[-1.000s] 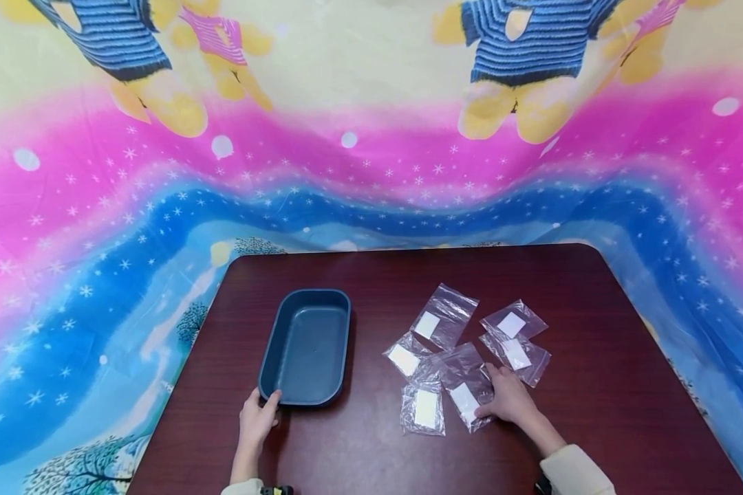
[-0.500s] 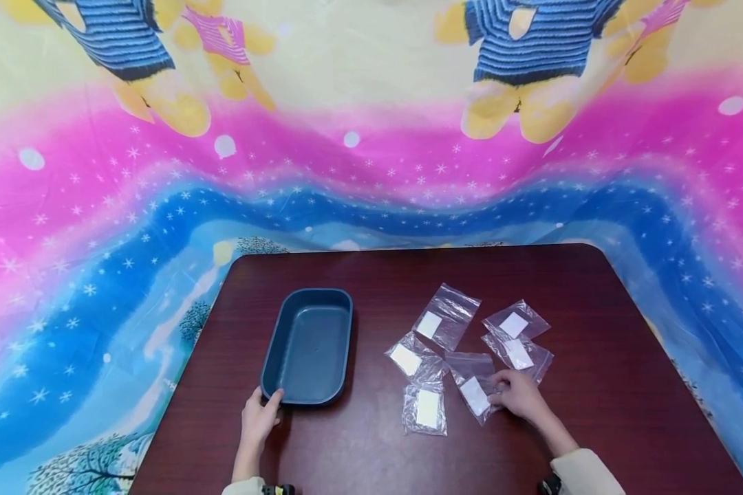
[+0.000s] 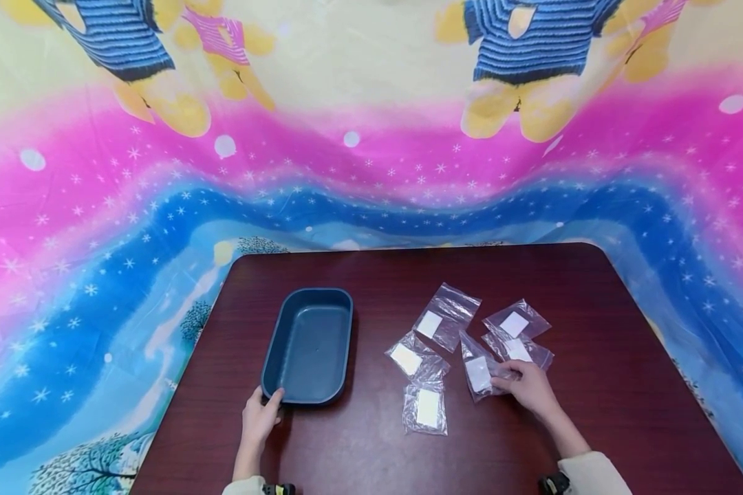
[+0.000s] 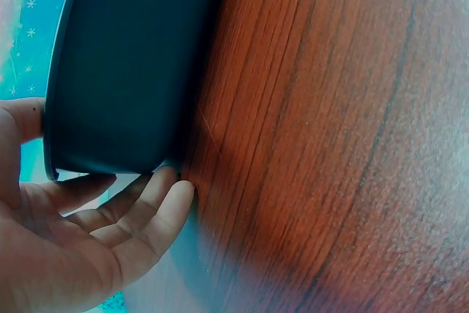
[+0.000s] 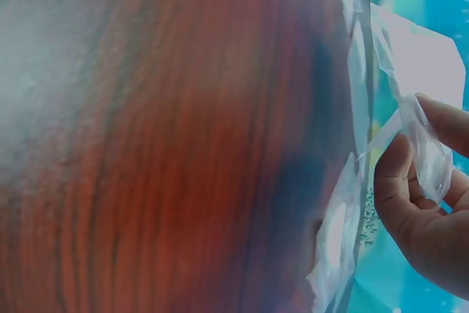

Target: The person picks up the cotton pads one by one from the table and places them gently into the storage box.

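The left hand [image 3: 260, 419] grips a blue tray [image 3: 312, 354] by its near-left corner, fingers [image 4: 173, 209] bent against its outside. The right hand [image 3: 529, 388] pinches a clear bag [image 3: 479, 373] above the bench [image 3: 625, 385], near five other bags [image 3: 427, 408]. Behind hangs a printed curtain [image 3: 371, 165].

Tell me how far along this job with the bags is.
Nothing looks done: the dark blue rectangular plastic tray, held by the left hand, is empty. In hand: the right hand pinches one clear plastic bag. Apparently remaining: five similar bags on the brown table.

A reddish-brown table [image 3: 371, 454] bears a tray [image 3: 312, 354] and clear bags [image 3: 427, 408]
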Tool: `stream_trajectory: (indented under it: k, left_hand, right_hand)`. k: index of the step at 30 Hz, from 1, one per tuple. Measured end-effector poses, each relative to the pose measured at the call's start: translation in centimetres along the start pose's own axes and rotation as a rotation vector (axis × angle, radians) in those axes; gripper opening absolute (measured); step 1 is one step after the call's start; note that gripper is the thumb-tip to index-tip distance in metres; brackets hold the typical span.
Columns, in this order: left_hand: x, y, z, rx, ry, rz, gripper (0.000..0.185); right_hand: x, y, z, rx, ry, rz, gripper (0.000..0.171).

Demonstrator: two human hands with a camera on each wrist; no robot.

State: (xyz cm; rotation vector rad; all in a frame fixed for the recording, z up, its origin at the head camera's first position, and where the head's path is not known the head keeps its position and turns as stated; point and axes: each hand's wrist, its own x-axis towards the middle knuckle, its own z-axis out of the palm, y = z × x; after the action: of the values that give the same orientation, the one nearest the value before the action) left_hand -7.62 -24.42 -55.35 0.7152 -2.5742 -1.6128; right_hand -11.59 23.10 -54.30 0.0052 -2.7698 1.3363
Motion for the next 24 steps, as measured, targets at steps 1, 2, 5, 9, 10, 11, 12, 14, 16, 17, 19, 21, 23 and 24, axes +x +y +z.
stream_trajectory:
  k: [1, 2, 5, 9, 10, 11, 12, 14, 16, 17, 19, 21, 23, 24]
  left_hand:
    - [0.0, 0.0, 0.0, -0.002, -0.001, -0.001, 0.042]
    - [0.0, 0.0, 0.0, -0.002, -0.002, -0.001, 0.042]
    - [0.0, 0.0, 0.0, 0.001, -0.002, 0.001, 0.042]
    - [0.0, 0.0, 0.0, 0.007, -0.002, 0.003, 0.042]
    - [0.0, 0.0, 0.0, 0.009, -0.002, 0.003, 0.042]
    - [0.0, 0.0, 0.0, 0.01, -0.002, 0.004, 0.043]
    - [0.0, 0.0, 0.0, 0.011, -0.001, 0.004, 0.043]
    - [0.0, 0.0, 0.0, 0.012, 0.002, 0.004, 0.043]
    - [0.0, 0.0, 0.0, 0.013, 0.002, 0.005, 0.043]
    - [0.0, -0.1, 0.0, 0.011, 0.002, 0.004, 0.042]
    - [0.0, 0.0, 0.0, 0.003, 0.002, 0.004, 0.042]
    - [0.0, 0.0, 0.0, -0.007, -0.002, 0.002, 0.042]
    - [-0.1, 0.0, 0.0, -0.013, -0.007, 0.002, 0.043]
    - [-0.1, 0.1, 0.0, -0.015, -0.01, 0.0, 0.043]
  right_hand:
    - [0.0, -0.1, 0.0, 0.012, 0.001, 0.008, 0.02]
    - [0.1, -0.3, -0.1, 0.019, 0.002, 0.015, 0.02]
    - [0.3, -0.6, -0.2, 0.046, -0.001, 0.035, 0.019]
    - [0.7, -1.0, -0.2, 0.081, 0.009, 0.039, 0.017]
    - [0.8, -1.1, -0.2, 0.082, 0.015, 0.034, 0.017]
    - [0.9, -1.3, -0.2, 0.077, 0.024, 0.029, 0.017]
    - [1.0, -1.4, -0.3, 0.072, 0.03, 0.027, 0.017]
    - [1.2, -1.7, -0.3, 0.05, 0.043, 0.017, 0.017]
    - [1.4, -2.1, -0.4, 0.03, 0.052, 0.014, 0.019]
    - [1.5, -2.3, -0.4, 0.023, 0.056, 0.012, 0.02]
    - [1.7, -2.7, -0.5, 0.022, 0.054, 0.009, 0.021]
    - [1.9, -3.2, -0.5, 0.032, 0.049, 0.009, 0.023]
    - [2.2, -3.7, -0.5, 0.034, 0.044, 0.006, 0.023]
    - [2.3, -3.9, -0.5, 0.04, 0.041, 0.003, 0.023]
